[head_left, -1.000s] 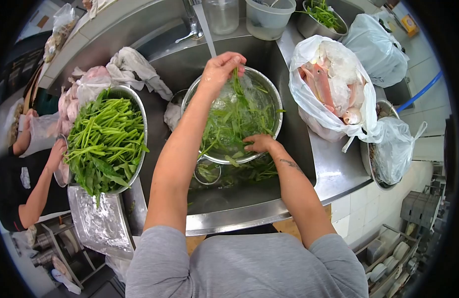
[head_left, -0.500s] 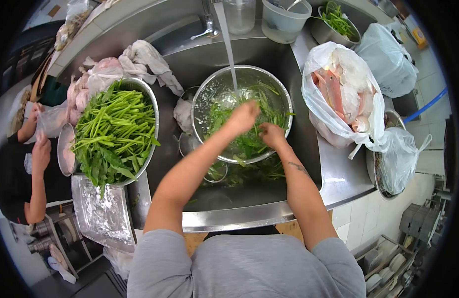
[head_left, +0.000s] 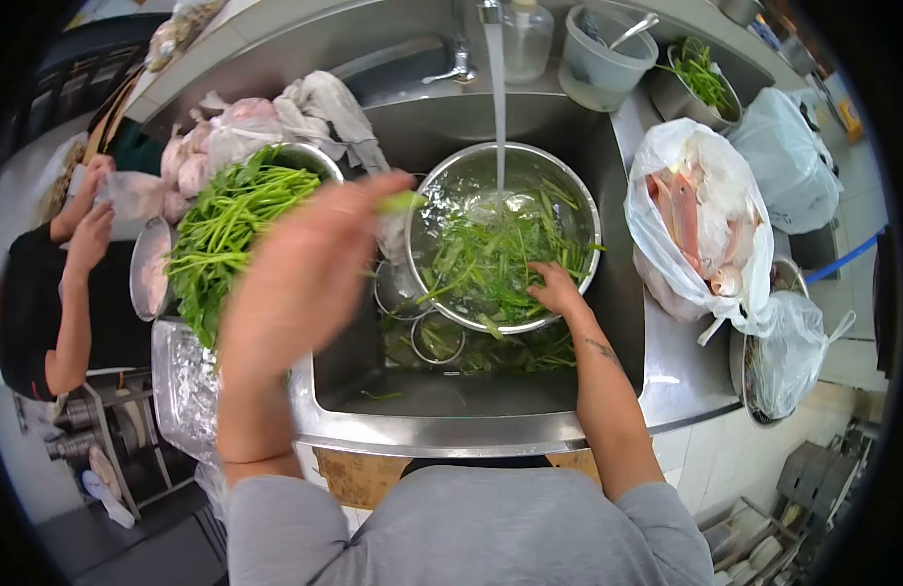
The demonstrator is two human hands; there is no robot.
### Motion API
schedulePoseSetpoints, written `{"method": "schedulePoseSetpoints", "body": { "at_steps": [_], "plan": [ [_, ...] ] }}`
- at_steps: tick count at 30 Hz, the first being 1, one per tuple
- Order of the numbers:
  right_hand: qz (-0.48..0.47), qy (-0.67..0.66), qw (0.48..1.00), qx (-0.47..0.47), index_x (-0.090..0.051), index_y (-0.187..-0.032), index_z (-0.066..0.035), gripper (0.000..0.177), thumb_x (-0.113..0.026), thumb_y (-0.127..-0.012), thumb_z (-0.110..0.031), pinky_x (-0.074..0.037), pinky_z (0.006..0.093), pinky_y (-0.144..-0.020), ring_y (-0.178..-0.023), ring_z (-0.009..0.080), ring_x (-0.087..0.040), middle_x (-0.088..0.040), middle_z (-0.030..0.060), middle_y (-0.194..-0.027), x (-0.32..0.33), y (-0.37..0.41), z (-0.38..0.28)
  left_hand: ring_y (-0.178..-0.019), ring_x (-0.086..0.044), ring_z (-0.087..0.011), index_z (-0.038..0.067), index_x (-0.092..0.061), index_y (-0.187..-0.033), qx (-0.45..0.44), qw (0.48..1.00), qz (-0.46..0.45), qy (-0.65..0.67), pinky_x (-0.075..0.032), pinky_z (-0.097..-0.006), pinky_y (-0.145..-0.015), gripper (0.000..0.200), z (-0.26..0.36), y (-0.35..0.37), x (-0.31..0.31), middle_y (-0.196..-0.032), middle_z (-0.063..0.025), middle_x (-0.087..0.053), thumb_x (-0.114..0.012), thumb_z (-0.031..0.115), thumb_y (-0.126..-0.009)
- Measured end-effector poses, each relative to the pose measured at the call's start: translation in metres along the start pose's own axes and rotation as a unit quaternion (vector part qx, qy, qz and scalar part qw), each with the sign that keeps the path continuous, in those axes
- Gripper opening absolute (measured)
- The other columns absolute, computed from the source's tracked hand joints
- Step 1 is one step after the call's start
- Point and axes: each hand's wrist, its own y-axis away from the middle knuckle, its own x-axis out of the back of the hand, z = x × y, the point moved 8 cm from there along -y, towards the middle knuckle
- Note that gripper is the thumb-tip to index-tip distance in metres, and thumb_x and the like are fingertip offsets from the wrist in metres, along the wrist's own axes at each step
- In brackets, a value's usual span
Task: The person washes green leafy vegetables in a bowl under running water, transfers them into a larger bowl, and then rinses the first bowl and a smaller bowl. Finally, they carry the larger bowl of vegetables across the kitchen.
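Observation:
My left hand [head_left: 310,278], blurred by motion, is raised between the heaped greens [head_left: 227,230] at the left and the steel bowl. Its fingers are closed on a small green piece [head_left: 403,202]. Inside the near right part of the round steel bowl [head_left: 595,220], my right hand [head_left: 559,291] has thumb and finger apart beside wet cut greens [head_left: 491,254]. A stream of water [head_left: 499,107] falls from the tap into this bowl, which sits in the sink [head_left: 471,402]. The piled greens have long stems and leaves.
A bag of fish pieces [head_left: 700,215] lies right of the sink. Plastic tubs [head_left: 608,63] stand behind. Small round strainers [head_left: 438,339] are left of the bowl. At the far left, a person's hands [head_left: 92,220] hold a clear bag.
My left hand has moved from over the bowl up and to the left. My right hand stays at the bowl's right side, its fingers now more spread. The view has shifted slightly.

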Motion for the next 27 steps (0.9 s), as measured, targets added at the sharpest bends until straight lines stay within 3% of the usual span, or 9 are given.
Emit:
{"method": "schedulePoseSetpoints", "body": {
  "at_steps": [1, 7, 10, 12, 14, 15, 20, 22, 27],
  "plan": [
    [-0.006, 0.000, 1.000, -0.001, -0.047, -0.129, -0.012, 0.055, -0.066, -0.078, -0.023, -0.034, 0.0430, -0.101, -0.124, 0.0355, -0.036, -0.042, 0.0183, -0.132, -0.002, 0.001, 0.002, -0.091, -0.059, -0.0304, 0.002, -0.057, -0.112, -0.017, 0.996, 0.029, -0.079, -0.045, -0.0357, -0.081, 0.029, 0.008, 0.002, 0.033, -0.100, -0.0175, -0.061, -0.045, 0.001, -0.086],
    [-0.024, -0.002, 1.000, 0.006, -0.044, -0.132, -0.015, 0.055, -0.063, -0.081, -0.026, -0.033, 0.0427, -0.103, -0.128, 0.0351, -0.031, -0.036, 0.0176, -0.137, -0.005, 0.001, -0.001, -0.094, -0.056, -0.0291, 0.000, -0.058, -0.105, 0.051, 0.974, -0.062, -0.213, -0.043, -0.0359, -0.082, 0.023, -0.076, 0.003, 0.107, -0.098, -0.0150, -0.058, -0.048, 0.001, -0.084],
    [-0.058, 0.007, 0.998, -0.011, -0.042, -0.133, -0.016, 0.056, -0.062, -0.082, -0.027, -0.031, 0.0424, -0.104, -0.129, 0.0342, -0.030, -0.034, 0.0168, -0.138, -0.011, 0.000, 0.002, -0.088, -0.056, -0.0236, 0.001, -0.060, -0.104, -0.061, 0.799, 0.131, -0.583, -0.042, -0.0311, -0.081, 0.024, -0.046, 0.016, 0.078, -0.097, -0.0114, -0.058, -0.048, -0.002, -0.083],
    [-0.052, 0.005, 0.999, -0.013, -0.041, -0.134, -0.017, 0.058, -0.062, -0.081, -0.027, -0.031, 0.0426, -0.104, -0.128, 0.0344, -0.031, -0.035, 0.0165, -0.138, -0.014, 0.001, 0.006, -0.088, -0.056, -0.0222, 0.002, -0.059, -0.103, -0.018, 0.951, 0.186, -0.248, -0.043, -0.0303, -0.077, 0.028, -0.043, 0.027, 0.037, -0.096, -0.0116, -0.058, -0.048, -0.006, -0.079],
    [-0.049, 0.002, 0.999, -0.004, -0.041, -0.133, -0.018, 0.058, -0.063, -0.080, -0.028, -0.031, 0.0427, -0.103, -0.127, 0.0347, -0.033, -0.036, 0.0165, -0.137, -0.014, -0.001, 0.007, -0.089, -0.059, -0.0268, 0.000, -0.058, -0.094, 0.085, 0.995, 0.049, -0.009, -0.045, -0.0349, -0.078, 0.023, -0.078, 0.029, -0.071, -0.094, -0.0135, -0.060, -0.045, -0.008, -0.077],
    [-0.050, 0.000, 0.999, 0.004, -0.041, -0.133, -0.018, 0.058, -0.063, -0.080, -0.028, -0.031, 0.0428, -0.103, -0.126, 0.0350, -0.033, -0.037, 0.0167, -0.136, -0.015, -0.002, 0.010, -0.092, -0.055, -0.0364, 0.003, -0.057, -0.092, 0.053, 0.998, 0.036, 0.002, -0.044, -0.0430, -0.080, 0.026, -0.092, 0.023, -0.117, -0.090, -0.0187, -0.057, -0.044, -0.009, -0.073],
    [-0.033, 0.000, 0.999, 0.003, -0.043, -0.132, -0.017, 0.058, -0.063, -0.079, -0.030, -0.032, 0.0421, -0.101, -0.123, 0.0355, -0.037, -0.042, 0.0179, -0.130, -0.006, 0.002, 0.008, -0.095, -0.056, -0.0412, 0.008, -0.055, -0.112, 0.434, 0.887, 0.076, -0.137, -0.045, -0.0453, -0.081, 0.037, -0.365, 0.034, -0.226, -0.097, -0.0248, -0.058, -0.053, 0.005, -0.075],
    [-0.028, 0.002, 1.000, 0.010, -0.044, -0.131, -0.016, 0.058, -0.063, -0.079, -0.030, -0.033, 0.0419, -0.101, -0.121, 0.0356, -0.038, -0.043, 0.0184, -0.129, -0.006, 0.001, 0.011, -0.094, -0.056, -0.0426, 0.012, -0.051, -0.119, 0.349, 0.922, 0.084, -0.143, -0.045, -0.0465, -0.082, 0.045, -0.432, 0.034, -0.264, -0.096, -0.0265, -0.059, -0.054, 0.008, -0.075],
    [-0.024, 0.001, 1.000, -0.002, -0.044, -0.130, -0.015, 0.056, -0.063, -0.079, -0.026, -0.034, 0.0412, -0.100, -0.119, 0.0359, -0.040, -0.045, 0.0191, -0.127, -0.005, 0.010, 0.007, -0.098, -0.054, -0.0442, 0.005, -0.048, -0.114, 0.411, 0.896, 0.168, -0.006, -0.041, -0.0493, -0.084, 0.036, -0.414, 0.002, -0.229, -0.103, -0.0291, -0.056, -0.050, 0.012, -0.079]
  ]
}}
